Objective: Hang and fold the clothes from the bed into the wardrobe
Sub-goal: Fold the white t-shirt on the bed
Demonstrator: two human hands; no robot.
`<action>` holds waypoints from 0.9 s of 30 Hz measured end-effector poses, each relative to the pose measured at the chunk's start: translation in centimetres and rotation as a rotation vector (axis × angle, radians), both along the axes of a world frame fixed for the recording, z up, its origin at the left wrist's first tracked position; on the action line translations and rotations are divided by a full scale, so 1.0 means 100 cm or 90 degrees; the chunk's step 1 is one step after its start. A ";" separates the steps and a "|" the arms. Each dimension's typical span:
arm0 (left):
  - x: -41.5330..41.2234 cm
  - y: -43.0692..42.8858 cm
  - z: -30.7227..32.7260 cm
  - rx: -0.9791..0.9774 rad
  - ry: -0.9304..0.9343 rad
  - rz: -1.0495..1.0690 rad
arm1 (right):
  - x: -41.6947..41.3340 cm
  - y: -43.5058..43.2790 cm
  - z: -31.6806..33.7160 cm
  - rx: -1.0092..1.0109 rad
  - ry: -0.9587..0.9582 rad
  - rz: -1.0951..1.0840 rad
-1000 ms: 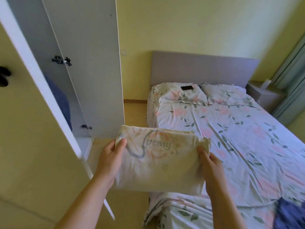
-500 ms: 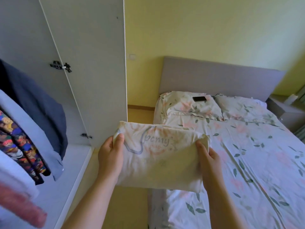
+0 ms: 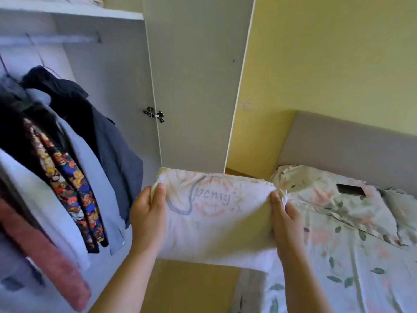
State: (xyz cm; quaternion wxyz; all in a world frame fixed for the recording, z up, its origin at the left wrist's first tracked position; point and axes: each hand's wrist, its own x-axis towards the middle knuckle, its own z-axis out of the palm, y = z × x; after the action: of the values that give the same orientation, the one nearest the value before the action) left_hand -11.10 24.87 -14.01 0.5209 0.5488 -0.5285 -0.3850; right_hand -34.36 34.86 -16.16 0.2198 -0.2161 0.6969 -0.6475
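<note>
Item: one folded white shirt (image 3: pixel 214 220), print upward, held in the air between the bed (image 3: pixel 338 256) and the open wardrobe (image 3: pixel 101 86). Your left hand (image 3: pixel 147 218) and right hand (image 3: pixel 285 222) each clasp a side edge, thumbs on top. Risk: you support the soft bundle only at its ends, so a slack grip could let it sag and unfold, or it could snag on the hanging clothes (image 3: pixel 74 177) on its way in.

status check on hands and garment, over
Left hand, right hand grip folded white garment by its ends. Before open wardrobe. Hanging clothes close at left.
</note>
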 end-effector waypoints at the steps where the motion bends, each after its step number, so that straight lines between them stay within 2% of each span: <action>1: -0.003 -0.010 0.006 -0.013 0.005 0.013 | -0.007 -0.014 0.002 -0.005 -0.004 0.027; 5: -0.016 -0.044 0.029 -0.070 -0.007 0.040 | -0.038 -0.056 0.009 -0.024 -0.018 0.137; 10: -0.020 -0.089 0.073 -0.208 -0.080 0.025 | -0.058 -0.103 0.016 -0.018 -0.027 0.330; 19: -0.017 -0.184 0.180 -0.406 -0.237 0.028 | -0.047 -0.222 0.065 -0.103 -0.082 0.425; 27: 0.017 -0.267 0.286 -0.533 -0.274 0.054 | -0.015 -0.330 0.146 -0.228 -0.056 0.499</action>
State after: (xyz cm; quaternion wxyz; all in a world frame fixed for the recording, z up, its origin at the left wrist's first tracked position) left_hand -9.40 -1.80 14.55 0.5910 0.3802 -0.7114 0.0052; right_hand -35.83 1.91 -1.52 0.4380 -0.4713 0.4285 -0.6344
